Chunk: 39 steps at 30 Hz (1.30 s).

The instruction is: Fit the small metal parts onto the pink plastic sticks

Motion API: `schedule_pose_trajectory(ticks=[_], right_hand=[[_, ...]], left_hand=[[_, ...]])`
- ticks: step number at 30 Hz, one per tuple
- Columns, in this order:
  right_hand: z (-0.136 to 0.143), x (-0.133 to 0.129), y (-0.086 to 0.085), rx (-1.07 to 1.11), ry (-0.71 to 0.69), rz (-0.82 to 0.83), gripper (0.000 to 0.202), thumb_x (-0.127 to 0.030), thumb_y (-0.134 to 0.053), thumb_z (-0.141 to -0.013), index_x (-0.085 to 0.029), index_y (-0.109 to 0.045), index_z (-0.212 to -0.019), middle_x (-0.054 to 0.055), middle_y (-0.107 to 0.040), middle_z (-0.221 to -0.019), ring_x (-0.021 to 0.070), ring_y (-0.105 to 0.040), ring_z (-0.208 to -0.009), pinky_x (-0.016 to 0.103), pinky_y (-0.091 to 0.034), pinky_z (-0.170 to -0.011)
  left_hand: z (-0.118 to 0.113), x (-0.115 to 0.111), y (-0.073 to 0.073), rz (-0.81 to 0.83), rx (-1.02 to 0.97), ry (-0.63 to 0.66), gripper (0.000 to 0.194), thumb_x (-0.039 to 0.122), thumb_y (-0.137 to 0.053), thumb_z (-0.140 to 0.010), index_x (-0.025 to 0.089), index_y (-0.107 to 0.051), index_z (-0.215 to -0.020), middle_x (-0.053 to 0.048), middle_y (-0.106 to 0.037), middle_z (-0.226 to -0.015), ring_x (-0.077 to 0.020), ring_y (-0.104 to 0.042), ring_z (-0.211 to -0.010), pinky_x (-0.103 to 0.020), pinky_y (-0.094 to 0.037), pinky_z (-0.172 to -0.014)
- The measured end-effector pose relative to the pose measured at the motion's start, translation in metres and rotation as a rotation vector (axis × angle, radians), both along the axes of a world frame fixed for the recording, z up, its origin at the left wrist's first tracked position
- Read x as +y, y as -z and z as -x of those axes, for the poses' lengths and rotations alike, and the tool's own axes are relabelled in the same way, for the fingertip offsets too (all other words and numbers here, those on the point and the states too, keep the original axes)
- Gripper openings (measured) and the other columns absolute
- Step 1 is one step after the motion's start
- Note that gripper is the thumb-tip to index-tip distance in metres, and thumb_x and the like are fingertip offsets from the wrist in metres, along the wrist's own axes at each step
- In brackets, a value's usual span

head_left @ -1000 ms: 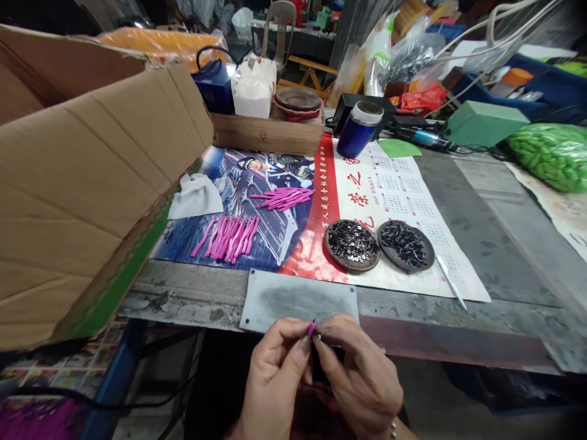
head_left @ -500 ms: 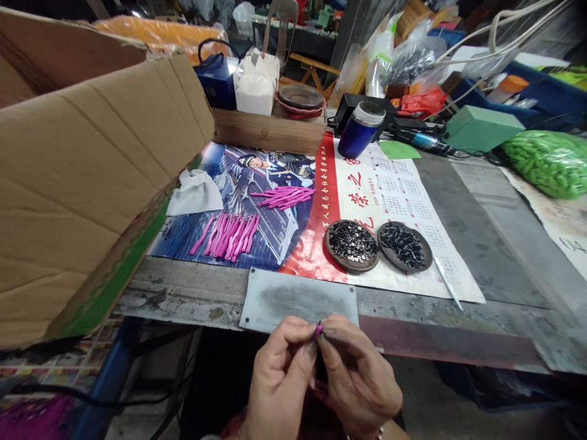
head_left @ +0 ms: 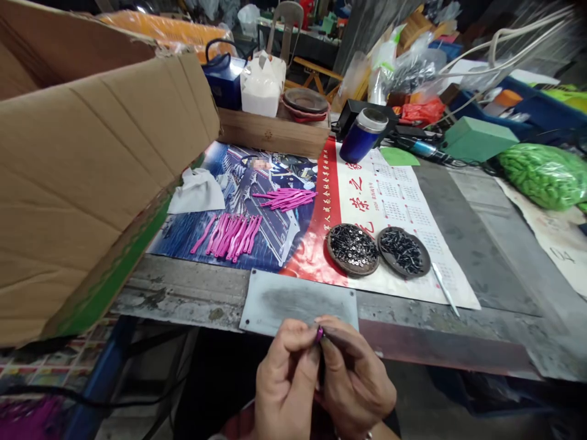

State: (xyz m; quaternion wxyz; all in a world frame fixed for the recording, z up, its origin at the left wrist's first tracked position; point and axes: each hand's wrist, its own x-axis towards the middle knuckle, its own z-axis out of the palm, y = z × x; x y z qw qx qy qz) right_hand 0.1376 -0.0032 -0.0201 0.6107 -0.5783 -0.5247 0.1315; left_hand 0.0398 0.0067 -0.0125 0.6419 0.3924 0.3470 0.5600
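Just below the table's front edge, my left hand (head_left: pixel 288 379) and my right hand (head_left: pixel 355 379) meet at the fingertips. Both pinch a small magenta piece (head_left: pixel 320 334), mostly hidden by the fingers. Behind them a grey metal plate (head_left: pixel 298 300) lies at the table edge. On the poster are a row of magenta pieces (head_left: pixel 233 236) and a looser pile of magenta pieces (head_left: pixel 287 198). One round dish (head_left: pixel 352 249) holds dark parts and shiny rings; the dish beside it (head_left: pixel 404 252) holds dark thin parts.
A big cardboard box (head_left: pixel 110 153) stands at the left. A white cloth (head_left: pixel 197 190) lies near it. Farther back are a wooden box (head_left: pixel 270 133), a blue jar (head_left: pixel 360 137) and a green block (head_left: pixel 479 139). A white pen-like tool (head_left: pixel 444 288) and a green bag (head_left: pixel 543 176) are to the right.
The view has shifted slightly. Both hands stay together around the small magenta piece, which looks a little more upright between the fingertips.
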Motion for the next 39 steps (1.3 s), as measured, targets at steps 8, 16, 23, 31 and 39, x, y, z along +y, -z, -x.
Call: schedule_pose_trajectory(ticks=[8,16,23,31,39], right_hand=[[-0.003,0.008,-0.01,0.087,-0.12,0.061,0.022,-0.006,-0.066,-0.088,-0.024,-0.07,-0.099,0.0,-0.076,-0.09,0.0157,-0.074,-0.085,0.023,-0.061,-0.078],[-0.007,0.011,-0.009,-0.179,-0.105,0.047,0.013,-0.016,-0.052,-0.1,-0.022,-0.062,-0.095,-0.001,-0.07,-0.08,0.0153,-0.071,-0.083,0.027,-0.057,-0.085],[-0.01,0.016,-0.014,-0.316,-0.122,0.035,0.028,-0.016,-0.041,-0.105,-0.022,-0.053,-0.08,-0.001,-0.058,-0.067,0.0144,-0.063,-0.068,0.026,-0.053,-0.07],[-0.014,0.013,-0.017,-0.224,-0.2,0.138,0.039,-0.025,-0.035,-0.108,-0.02,-0.049,-0.071,-0.001,-0.051,-0.062,0.0133,-0.052,-0.058,0.026,-0.041,-0.055],[-0.013,0.005,-0.02,-0.018,-0.363,0.257,0.056,-0.055,-0.023,-0.107,-0.019,-0.05,-0.073,0.001,-0.05,-0.069,0.0138,-0.048,-0.06,0.027,-0.036,-0.054]], left_hand=[[0.004,0.003,0.0,-0.068,0.129,-0.001,0.023,0.013,-0.055,-0.098,0.029,-0.068,-0.107,0.001,-0.061,-0.095,-0.0108,-0.062,-0.087,-0.018,-0.054,-0.083],[0.003,-0.001,0.004,-0.133,0.25,0.012,0.023,0.01,-0.051,-0.099,0.028,-0.064,-0.105,0.001,-0.06,-0.096,-0.01,-0.062,-0.086,-0.017,-0.052,-0.082],[0.003,-0.002,0.002,-0.181,0.316,0.028,0.024,0.008,-0.048,-0.098,0.026,-0.063,-0.102,0.002,-0.057,-0.09,-0.01,-0.06,-0.082,-0.016,-0.051,-0.079],[0.003,-0.009,0.003,-0.206,0.309,0.046,0.022,0.007,-0.047,-0.098,0.025,-0.06,-0.102,0.001,-0.056,-0.091,-0.0118,-0.061,-0.082,-0.019,-0.052,-0.077],[0.009,-0.005,-0.003,-0.101,0.334,0.056,0.017,0.012,-0.052,-0.099,0.024,-0.065,-0.1,-0.001,-0.06,-0.09,-0.0133,-0.063,-0.083,-0.022,-0.053,-0.079]])
